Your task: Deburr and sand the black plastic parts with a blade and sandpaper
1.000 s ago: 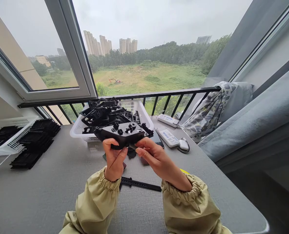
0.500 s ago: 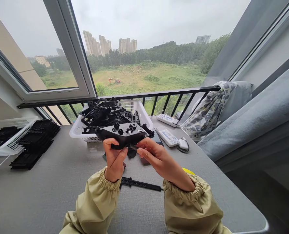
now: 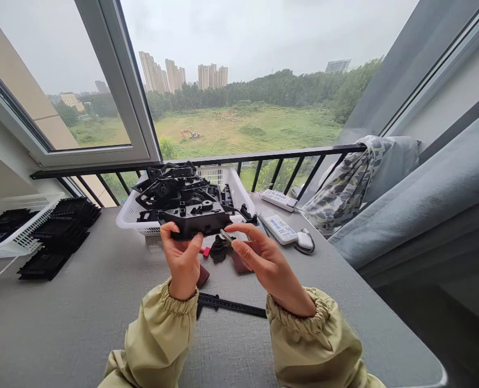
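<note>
My left hand (image 3: 182,264) is closed on a black molded plastic part (image 3: 197,221), thumb in front and fingers behind, held up over the table. The part has small raised bosses and clips on its top. Between the thumb and forefinger of my right hand (image 3: 272,267) is a thin, blade-like metal piece (image 3: 225,235). Its tip points up and left, close to the part's lower right edge; whether it touches I cannot tell. Beneath the hands lie a crumpled dark item (image 3: 218,251), a small red piece (image 3: 206,251) and maroon pieces (image 3: 241,264).
A white basket (image 3: 123,222) heaped with black plastic parts stands behind my hands. Nearer me lies a black caliper (image 3: 233,306). Stacked black parts (image 3: 61,231) and another white basket (image 3: 25,245) are at left. White power strips (image 3: 279,227) lie at right, below the railing (image 3: 259,156).
The plastic part has tilted and moved slightly left, showing more of its front side. My right hand has drawn a little away, and the metal piece shows more clearly.
</note>
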`<state>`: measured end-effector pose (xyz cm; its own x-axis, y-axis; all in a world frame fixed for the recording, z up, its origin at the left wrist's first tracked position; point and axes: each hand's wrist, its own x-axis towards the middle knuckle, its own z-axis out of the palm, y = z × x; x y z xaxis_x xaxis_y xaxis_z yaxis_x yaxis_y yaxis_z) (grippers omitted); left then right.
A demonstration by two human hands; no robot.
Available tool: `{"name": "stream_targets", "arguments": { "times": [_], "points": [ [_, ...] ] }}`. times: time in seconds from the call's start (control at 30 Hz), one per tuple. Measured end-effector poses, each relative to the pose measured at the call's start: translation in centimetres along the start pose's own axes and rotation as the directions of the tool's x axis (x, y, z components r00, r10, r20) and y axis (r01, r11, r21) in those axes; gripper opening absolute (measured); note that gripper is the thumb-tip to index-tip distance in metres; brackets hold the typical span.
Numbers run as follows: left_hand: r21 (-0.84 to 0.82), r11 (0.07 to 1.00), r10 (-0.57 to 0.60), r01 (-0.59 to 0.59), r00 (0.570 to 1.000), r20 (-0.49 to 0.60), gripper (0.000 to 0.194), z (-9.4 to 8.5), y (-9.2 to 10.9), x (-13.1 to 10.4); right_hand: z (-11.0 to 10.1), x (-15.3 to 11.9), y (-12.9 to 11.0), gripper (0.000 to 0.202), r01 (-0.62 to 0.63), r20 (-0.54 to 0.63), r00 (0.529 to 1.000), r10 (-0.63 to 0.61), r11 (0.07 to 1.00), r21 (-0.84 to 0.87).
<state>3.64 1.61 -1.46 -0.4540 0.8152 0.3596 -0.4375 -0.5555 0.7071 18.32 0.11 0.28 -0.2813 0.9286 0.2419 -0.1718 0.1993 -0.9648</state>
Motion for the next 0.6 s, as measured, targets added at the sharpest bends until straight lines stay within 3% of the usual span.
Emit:
{"name": "stream_targets", "arguments": {
  "times": [0.23, 0.5, 0.6],
  "points": [
    [-0.005, 1.000, 0.011, -0.011, 0.999, -0.044, 0.047, -0.08, 0.10, 0.08, -0.05, 0.24, -0.03, 0.046, 0.012, -0.070, 0.997, -0.011, 1.000, 0.008],
    [0.006, 1.000, 0.018, -0.017, 0.990, -0.142, 0.060, -0.01, -0.46, 0.15, 0.37, 0.52, 0.50, 0.044, 0.016, -0.036, 0.999, -0.015, 0.999, 0.036],
    [0.034, 0.999, 0.010, -0.006, 0.993, -0.117, 0.063, -0.17, -0.51, 0.20, 0.48, 0.63, 0.60, 0.043, 0.012, -0.037, 0.999, -0.011, 1.000, 0.026]
  ]
}}
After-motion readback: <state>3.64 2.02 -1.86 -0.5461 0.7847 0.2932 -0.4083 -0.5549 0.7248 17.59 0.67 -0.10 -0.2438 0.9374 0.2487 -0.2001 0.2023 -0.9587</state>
